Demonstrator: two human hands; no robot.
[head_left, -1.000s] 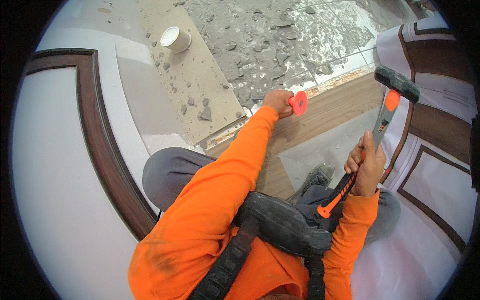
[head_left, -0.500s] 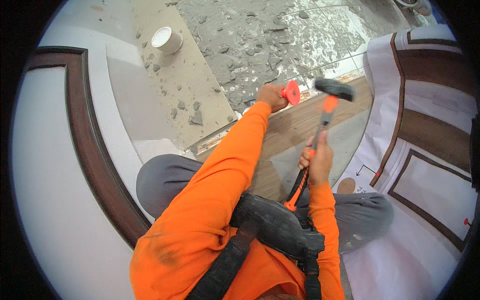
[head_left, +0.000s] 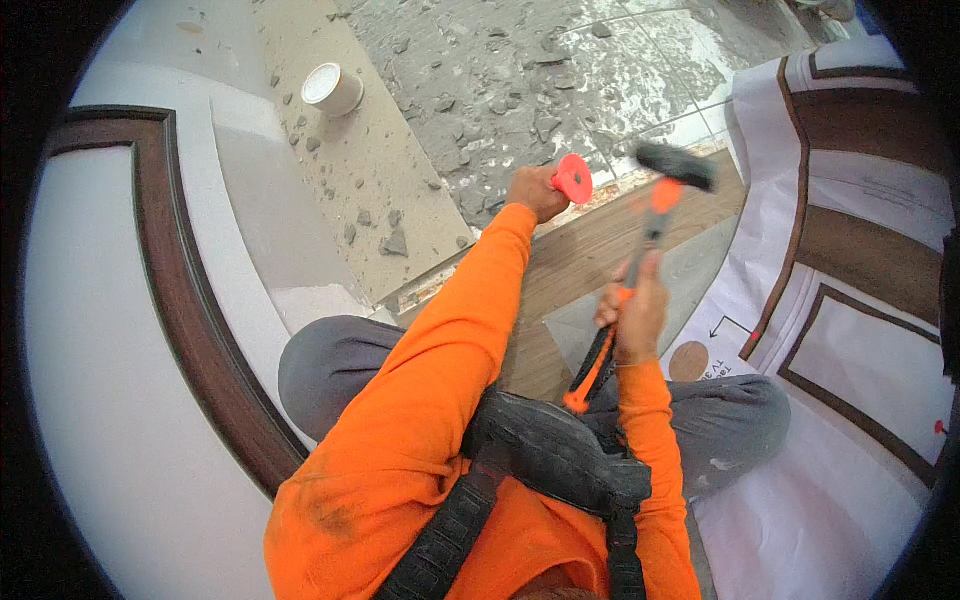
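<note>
My left hand (head_left: 540, 193) is wrapped round a chisel, whose round red hand guard (head_left: 573, 179) faces up; the blade is hidden beneath the hand. It is held over the broken edge where grey tile bed meets wood-look flooring. In my right hand (head_left: 638, 312) is a club hammer (head_left: 655, 228) with a black head and an orange and grey handle. The hammer's head, a little blurred, is raised to the right of the guard and apart from it.
Loose grey rubble (head_left: 500, 110) covers the stripped floor ahead. A white bucket (head_left: 332, 90) stands on a beige tile strip (head_left: 380, 170) at the far left. Wood-look planks (head_left: 590, 250) lie before my knees. Printed sheeting (head_left: 860, 230) hangs at the right, a brown-framed white panel (head_left: 200, 290) at the left.
The chisel's guard has shifted slightly left, and the hammer head slightly right and up. Both hands keep their grip.
</note>
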